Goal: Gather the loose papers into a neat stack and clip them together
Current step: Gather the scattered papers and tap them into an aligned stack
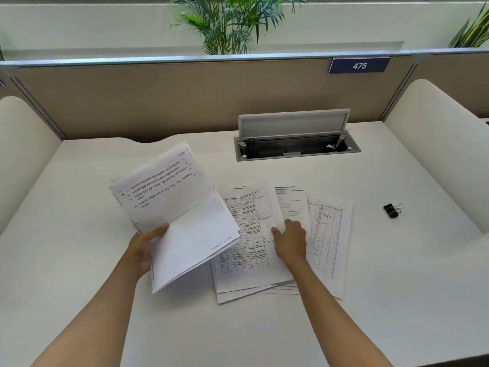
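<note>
My left hand grips a bundle of printed sheets by its left edge and holds it tilted above the white desk. Several loose papers with tables and lined forms lie fanned out on the desk to the right of the bundle. My right hand rests on these papers, its fingers curled at the edge of a lined form. A black binder clip lies alone on the desk far to the right of the papers.
An open cable hatch with its lid raised sits at the back of the desk. A beige partition with a sign reading 475 closes the far side. White curved side panels flank the desk.
</note>
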Demonstrator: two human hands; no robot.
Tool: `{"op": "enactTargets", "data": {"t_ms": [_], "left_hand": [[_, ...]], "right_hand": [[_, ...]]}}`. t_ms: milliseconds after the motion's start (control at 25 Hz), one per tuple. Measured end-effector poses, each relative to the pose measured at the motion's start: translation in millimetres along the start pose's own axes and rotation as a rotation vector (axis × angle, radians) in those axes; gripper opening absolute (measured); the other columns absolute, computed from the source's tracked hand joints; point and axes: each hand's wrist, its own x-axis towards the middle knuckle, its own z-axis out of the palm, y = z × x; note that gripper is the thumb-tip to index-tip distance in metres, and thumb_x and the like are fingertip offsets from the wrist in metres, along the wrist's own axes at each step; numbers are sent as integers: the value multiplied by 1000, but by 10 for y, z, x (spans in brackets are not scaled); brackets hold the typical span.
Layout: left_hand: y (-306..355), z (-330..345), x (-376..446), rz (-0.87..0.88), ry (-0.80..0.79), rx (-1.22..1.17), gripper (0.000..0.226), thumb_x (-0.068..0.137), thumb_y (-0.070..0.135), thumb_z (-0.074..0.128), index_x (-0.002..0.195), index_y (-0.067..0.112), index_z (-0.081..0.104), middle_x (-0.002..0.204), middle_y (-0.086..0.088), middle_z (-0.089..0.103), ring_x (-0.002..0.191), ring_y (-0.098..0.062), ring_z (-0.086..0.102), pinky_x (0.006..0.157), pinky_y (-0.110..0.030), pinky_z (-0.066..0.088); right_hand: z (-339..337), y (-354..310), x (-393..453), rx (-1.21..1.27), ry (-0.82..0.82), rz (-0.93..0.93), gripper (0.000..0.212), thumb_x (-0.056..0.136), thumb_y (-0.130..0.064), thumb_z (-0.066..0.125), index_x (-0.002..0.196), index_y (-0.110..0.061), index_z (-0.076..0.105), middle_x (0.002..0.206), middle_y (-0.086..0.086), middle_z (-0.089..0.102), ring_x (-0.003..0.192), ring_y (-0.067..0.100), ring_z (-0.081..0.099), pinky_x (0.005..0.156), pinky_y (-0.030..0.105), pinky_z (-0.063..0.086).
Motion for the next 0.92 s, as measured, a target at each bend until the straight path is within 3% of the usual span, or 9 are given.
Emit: {"op": "enactTargets", "data": {"t_ms": [80, 160, 320, 440, 600, 720, 840, 920], "left_hand": [[-32, -37, -22, -6, 13, -5, 21, 86, 2, 71, 106, 10, 72, 88, 0, 80, 71, -15, 76, 58, -29, 61], [-62, -64, -44, -11, 27, -6, 20, 86, 2, 71, 104, 10, 72, 87, 0, 80, 69, -15, 76, 57, -29, 61], [-112, -81, -94, -14, 38, -25, 22, 85, 1, 72, 106, 9, 72, 90, -1, 80, 71, -16, 76, 58, -30, 62], [-118, -82, -134, -8, 40, -24, 24, 86, 0, 71, 108, 9, 71, 87, 0, 80, 70, -15, 76, 57, -28, 61], [-132, -135, -160, -21, 45, 3, 40, 83, 2, 74, 122, 4, 68, 106, -9, 76, 80, -21, 75, 65, -31, 62], [-161, -144, -162, -37, 40, 30, 45, 82, 2, 75, 126, 3, 67, 117, -15, 72, 90, -27, 71, 75, -35, 58], [-166, -111, -177, -46, 26, 56, 44, 81, 1, 76, 123, 4, 68, 116, -15, 74, 94, -29, 71, 77, -36, 58], [-175, -76, -190, -48, 17, 84, 38, 80, 0, 76, 117, 6, 70, 109, -12, 76, 91, -28, 73, 71, -35, 61]], "right_hand": [[42, -35, -52, -106, -13, 20, 52, 95, -34, 63, 138, -10, 49, 139, 10, 43, 127, 30, 43, 98, 43, 42], [62, -42, -74, -106, -27, 26, 51, 90, -29, 71, 134, -10, 52, 137, 9, 41, 122, 29, 45, 93, 41, 44], [87, -38, -73, 35, -6, -3, 37, 85, -14, 76, 116, -5, 60, 127, 9, 48, 93, 23, 55, 74, 31, 46], [62, -53, -88, 85, 33, -53, 25, 88, -13, 71, 111, -10, 60, 114, 5, 60, 83, 18, 54, 71, 28, 42], [-33, -4, -33, 308, 38, -55, 40, 92, -15, 67, 126, -15, 47, 111, 3, 65, 92, 20, 61, 80, 35, 53], [-177, 167, 104, 446, 66, -30, 39, 93, -16, 66, 129, -9, 55, 120, 2, 65, 107, 22, 62, 95, 37, 51], [-340, 337, 222, 610, 182, 63, 28, 93, -11, 65, 120, -6, 62, 116, 11, 69, 108, 30, 64, 87, 32, 48], [-450, 399, 272, 740, 272, 163, 26, 93, -9, 64, 119, -6, 63, 117, 12, 68, 108, 29, 65, 86, 29, 45]]}}
